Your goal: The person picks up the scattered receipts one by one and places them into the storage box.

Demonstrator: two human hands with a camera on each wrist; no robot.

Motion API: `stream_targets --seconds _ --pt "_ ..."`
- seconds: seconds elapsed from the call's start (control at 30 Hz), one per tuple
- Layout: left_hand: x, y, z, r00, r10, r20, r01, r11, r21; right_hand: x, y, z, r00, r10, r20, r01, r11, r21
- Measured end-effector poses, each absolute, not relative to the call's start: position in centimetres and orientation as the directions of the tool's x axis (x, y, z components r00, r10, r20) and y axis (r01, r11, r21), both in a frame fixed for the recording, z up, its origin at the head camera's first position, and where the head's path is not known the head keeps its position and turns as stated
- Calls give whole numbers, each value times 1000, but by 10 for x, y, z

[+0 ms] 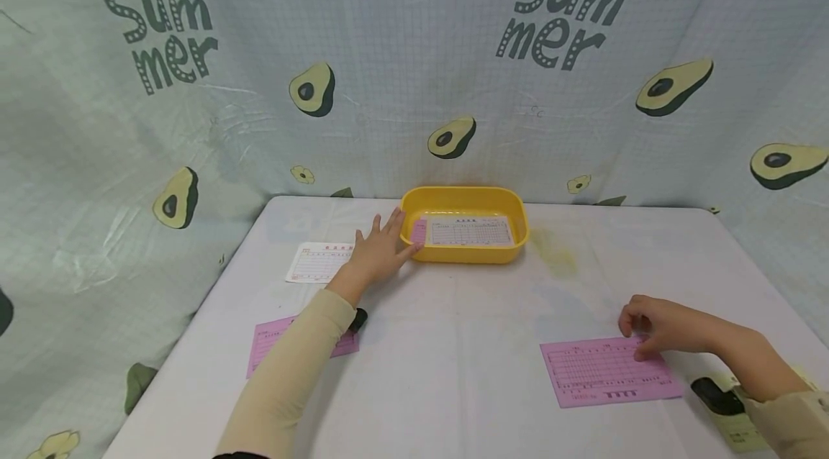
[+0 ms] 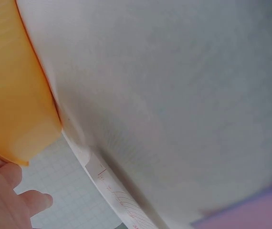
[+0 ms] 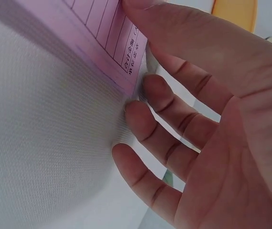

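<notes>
Two bare hands reach over one white table [image 1: 440,380], backed by a pale curtain [image 1: 382,20] printed with avocados and the word "summer".

Far left: a pink slip [image 1: 269,338] lies on the table, partly covered by the beige left sleeve [image 1: 285,365]. Beyond it, a white slip [image 1: 312,262] with red print lies flat, its right end hidden by the left hand [image 1: 377,250].

Left hand: at the left end of a yellow tray [image 1: 466,255], fingers spread and touching the rim, not wrapped round it. Tray stands near the table's far edge; inside lie a white form [image 1: 471,232] and, showing at its left, a pink strip [image 1: 419,231].

Right of the tray: a faint yellowish patch [image 1: 555,254] on the table.

Nearer, to the right: a larger pink form [image 1: 589,376], well apart from the tray. Right hand [image 1: 673,326] pinches its far right corner, thumb on the printed face; the right wrist view shows that corner raised, the other fingers loosely bent.

Far right: a yellow-green slip [image 1: 740,436], partly under the right sleeve [image 1: 793,419].
</notes>
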State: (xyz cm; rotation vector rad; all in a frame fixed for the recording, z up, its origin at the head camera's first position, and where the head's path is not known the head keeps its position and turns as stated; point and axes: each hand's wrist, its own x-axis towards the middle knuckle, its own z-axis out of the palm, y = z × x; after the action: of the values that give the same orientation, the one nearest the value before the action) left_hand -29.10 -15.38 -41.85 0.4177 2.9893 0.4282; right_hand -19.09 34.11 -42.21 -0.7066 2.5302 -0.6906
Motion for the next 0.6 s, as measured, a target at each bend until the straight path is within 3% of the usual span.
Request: stream_targets --seconds 0.6 --pt "-290 -155 -420 -957 286 -55 258 920 296 -189 340 -422 -767 -573 -290 -331 740 -586"
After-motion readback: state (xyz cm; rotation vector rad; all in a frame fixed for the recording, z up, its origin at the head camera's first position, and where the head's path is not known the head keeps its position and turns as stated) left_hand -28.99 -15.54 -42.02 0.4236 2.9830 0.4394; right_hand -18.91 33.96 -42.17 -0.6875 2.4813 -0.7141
